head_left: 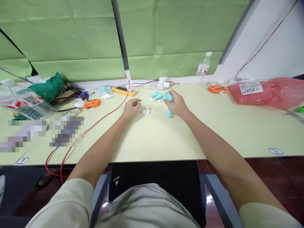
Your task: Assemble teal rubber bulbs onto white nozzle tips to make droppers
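The turquoise bulb point(169, 97) was in the right hand point(177, 104), to the right of the white tips point(146, 111), with fingers wrapped about it; left of those tips, the left hand point(132, 109) had its fingers curled, and whether it pinched something small could not be told; a light fingertip touch, low and away from the upright tips, seemed best there; right of the tips, an even hold looked wiser than a hard squeeze, with care for the bulb cluster point(155, 95) behind them and the loose bulb point(169, 114) just in front of the right hand; well left of the tips, the red wire point(104, 116) could have snagged a forearm; behind-left of them lay the yellow meter point(123, 91); in front of them, the desk point(152, 142) stretched to its near edge; moving room seemed widest to their right, short of the red bag point(268, 93).
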Available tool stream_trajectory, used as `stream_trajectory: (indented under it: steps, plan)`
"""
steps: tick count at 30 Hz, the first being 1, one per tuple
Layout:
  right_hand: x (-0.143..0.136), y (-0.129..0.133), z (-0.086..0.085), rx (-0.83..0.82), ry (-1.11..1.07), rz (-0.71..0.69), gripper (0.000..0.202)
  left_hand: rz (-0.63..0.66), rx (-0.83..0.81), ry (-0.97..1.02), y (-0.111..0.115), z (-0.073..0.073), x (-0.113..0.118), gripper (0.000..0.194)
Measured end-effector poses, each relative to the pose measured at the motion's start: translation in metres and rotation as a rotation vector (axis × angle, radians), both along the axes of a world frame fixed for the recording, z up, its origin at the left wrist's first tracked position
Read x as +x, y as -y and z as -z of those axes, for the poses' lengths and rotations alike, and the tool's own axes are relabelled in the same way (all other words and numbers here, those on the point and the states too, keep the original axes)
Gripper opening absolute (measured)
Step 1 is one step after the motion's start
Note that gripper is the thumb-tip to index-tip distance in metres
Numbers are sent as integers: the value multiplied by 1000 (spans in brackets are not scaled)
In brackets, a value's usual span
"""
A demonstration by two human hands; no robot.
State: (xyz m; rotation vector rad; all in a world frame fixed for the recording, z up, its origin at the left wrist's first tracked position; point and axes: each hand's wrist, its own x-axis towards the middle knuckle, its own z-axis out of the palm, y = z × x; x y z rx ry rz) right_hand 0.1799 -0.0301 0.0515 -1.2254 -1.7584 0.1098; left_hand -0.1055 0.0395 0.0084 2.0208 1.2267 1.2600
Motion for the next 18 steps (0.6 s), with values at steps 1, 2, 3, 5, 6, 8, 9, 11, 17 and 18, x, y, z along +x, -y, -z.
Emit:
stream_trajectory:
  steps: [1, 2, 3, 5, 6, 8, 9, 11, 17, 18]
  plan:
    - [0, 0, 0, -1, 4, -1, 23, -20, 20, -11, 0, -1, -1, 31]
    - [0, 1, -1, 0, 7, -3, 23, -29, 42, -36, 1, -2, -1, 32]
    - [-1, 1, -1, 0, 12, -4, 22, -30, 60, -65, 1, -3, -1, 33]
    - [-1, 1, -1, 2, 20, -6, 21, -18, 79, -108, 3, -4, -1, 37]
    - [-1, 1, -1, 4, 25, -7, 21, -12, 79, -112, 4, -5, 0, 39]
    - [-1, 0, 0, 10, 36, -11, 21, -1, 65, -107, 5, -5, 1, 38]
    - [0, 0, 1, 15, 43, -13, 21, 9, 53, -113, 6, -4, 1, 35]
    - [0, -2, 2, 23, 54, -17, 21, 37, 22, -155, 5, -3, 1, 30]
    - [1, -2, 2, 37, 77, -27, 20, 116, -23, -214, 3, -1, -1, 44]
    - [0, -2, 2, 39, 77, -29, 20, 120, -31, -211, 4, -1, -1, 44]
